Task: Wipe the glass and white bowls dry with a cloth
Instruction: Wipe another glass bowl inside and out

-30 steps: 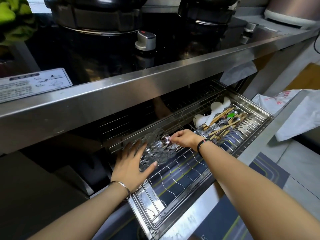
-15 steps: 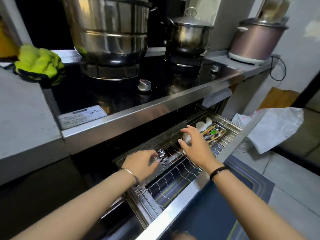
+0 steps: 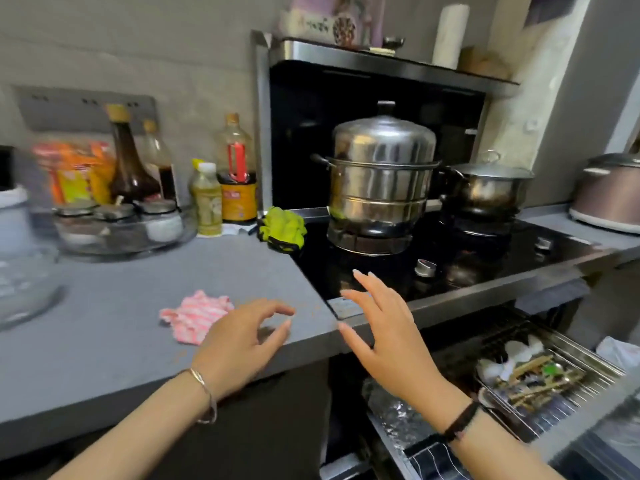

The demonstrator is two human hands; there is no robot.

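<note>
A pink and white striped cloth (image 3: pixel 195 317) lies crumpled on the grey counter (image 3: pixel 104 341). My left hand (image 3: pixel 242 344) hovers just right of it, fingers loosely curled and holding nothing. My right hand (image 3: pixel 384 327) is raised over the counter's corner with its fingers spread, also empty. The cut-glass bowl (image 3: pixel 394 410) rests in the pulled-out wire drawer rack (image 3: pixel 588 372), partly hidden under my right forearm. A blurred glass bowl (image 3: pixel 20 289) sits at the far left of the counter.
A tall steel steamer pot (image 3: pixel 381 181) and a small lidded pot (image 3: pixel 485 188) stand on the black hob. A green cloth (image 3: pixel 282 228) lies by the hob's left edge. Bottles (image 3: pixel 235 174) and jars line the back. Cutlery (image 3: pixel 533 375) fills the rack's right side.
Both hands have let go of the glass bowl in the drawer rack and risen to counter height. The view has lifted from the drawer to the counter and hob.
</note>
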